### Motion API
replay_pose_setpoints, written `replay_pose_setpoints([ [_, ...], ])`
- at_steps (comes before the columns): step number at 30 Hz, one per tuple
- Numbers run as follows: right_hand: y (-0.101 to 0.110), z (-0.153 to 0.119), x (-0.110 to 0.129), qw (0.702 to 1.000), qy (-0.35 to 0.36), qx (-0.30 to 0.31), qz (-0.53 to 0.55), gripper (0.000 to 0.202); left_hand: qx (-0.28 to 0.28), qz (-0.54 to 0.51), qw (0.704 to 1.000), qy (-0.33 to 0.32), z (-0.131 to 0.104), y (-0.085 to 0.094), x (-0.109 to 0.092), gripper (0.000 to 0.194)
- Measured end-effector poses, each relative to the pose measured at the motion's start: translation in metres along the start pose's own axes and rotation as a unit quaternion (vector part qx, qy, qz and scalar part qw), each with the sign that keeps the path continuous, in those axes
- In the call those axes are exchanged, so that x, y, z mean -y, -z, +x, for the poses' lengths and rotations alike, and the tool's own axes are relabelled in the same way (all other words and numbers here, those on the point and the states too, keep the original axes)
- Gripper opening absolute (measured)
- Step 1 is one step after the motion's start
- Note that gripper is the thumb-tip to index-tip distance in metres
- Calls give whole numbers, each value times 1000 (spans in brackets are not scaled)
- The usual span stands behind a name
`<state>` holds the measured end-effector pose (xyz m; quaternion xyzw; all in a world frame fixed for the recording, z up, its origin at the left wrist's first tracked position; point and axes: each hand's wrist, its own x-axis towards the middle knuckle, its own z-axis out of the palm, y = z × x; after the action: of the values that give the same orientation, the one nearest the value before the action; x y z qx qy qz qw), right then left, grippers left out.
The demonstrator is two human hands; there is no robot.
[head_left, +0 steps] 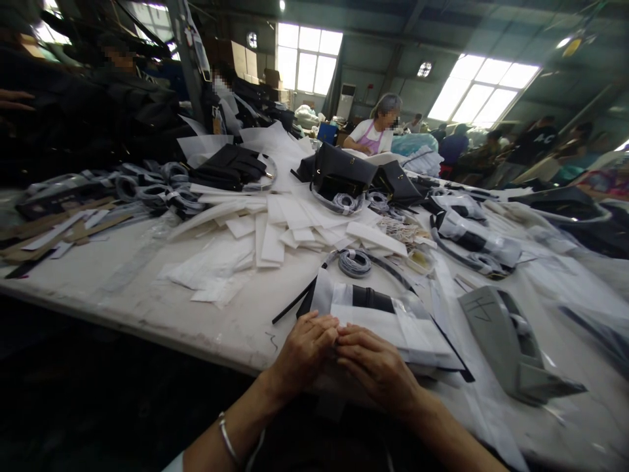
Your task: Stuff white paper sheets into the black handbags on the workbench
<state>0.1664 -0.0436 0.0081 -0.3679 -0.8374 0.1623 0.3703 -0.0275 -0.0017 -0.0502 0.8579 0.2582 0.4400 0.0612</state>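
Observation:
A black handbag (367,298) lies at the table's near edge, partly covered by white wrapping sheet (378,322) and clear film. Its dark strap arches away behind it, with a coil of grey cord (354,262) inside the loop. My left hand (307,344) is closed at the bag's near left side, fingers bent over the wrapped edge. Close beside it, fingertips almost meeting, my right hand (376,360) is closed on the same edge with its fingers pressed together. The fingertips hide exactly what lies between them.
A grey tape dispenser (506,344) stands to the right. Beyond the bag lie loose white foam sheets (275,239), more black bags (344,172) and cord coils. Cardboard strips (81,229) lie at the left. A person in a purple apron (371,134) is across the table (221,328).

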Motion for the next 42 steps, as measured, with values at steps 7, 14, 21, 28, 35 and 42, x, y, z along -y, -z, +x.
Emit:
replay_pose_setpoints([
  [7, 3, 6, -4, 987, -145, -65, -12, 8, -2, 7, 1000, -11, -3, -3, 1, 18],
  [14, -8, 0, -4, 991, -45, -2, -126, 12, 51, -14, 998, -13, 2, 11, -3, 19],
  [21, -15, -4, -9, 982, -13, -12, -190, 19, 52, -106, 990, 84, 10, 15, -6, 9],
  [28, -10, -2, -7, 978, -27, 17, -204, 10, 9, -50, 998, 39, 6, 3, -3, 12],
  [35, 2, 3, -1, 990, -55, 47, -124, 6, 51, -78, 995, -32, 3, 17, 12, 20],
  [42, -10, -2, -6, 986, -14, 2, -167, 17, 93, -107, 990, 23, 11, 22, 8, 7],
])
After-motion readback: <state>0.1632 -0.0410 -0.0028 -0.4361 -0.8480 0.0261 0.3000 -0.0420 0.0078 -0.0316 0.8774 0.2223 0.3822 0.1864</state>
